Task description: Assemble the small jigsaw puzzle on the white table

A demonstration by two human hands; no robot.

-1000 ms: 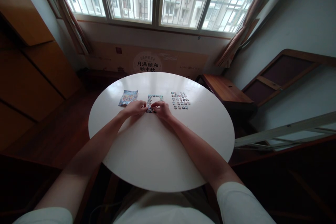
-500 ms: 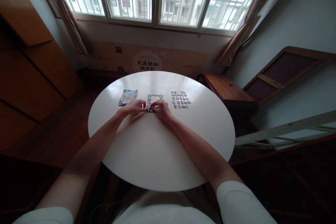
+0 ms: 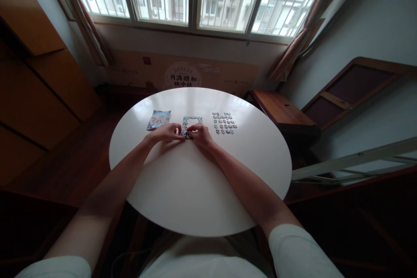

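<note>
1. White tabletop (image 3: 195, 191) runs broadly from the puzzle (image 3: 185, 122) to the near rim; the puzzle lies nearer the far edge, its joined border framing a white gap.
2. Left hand (image 3: 167, 132): at the puzzle's near left corner, thumb and curled forefinger parted, grip loose.
3. Right hand (image 3: 201, 134): over its near right side, fingertips drawn together; cannot tell whether they grasp a piece.
4. Loose pieces (image 3: 224, 123) lie right, picture sheet (image 3: 159, 119) left, tabletop showing between.

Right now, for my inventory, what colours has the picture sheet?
The picture sheet is mainly blue and orange; best: head view.
</note>
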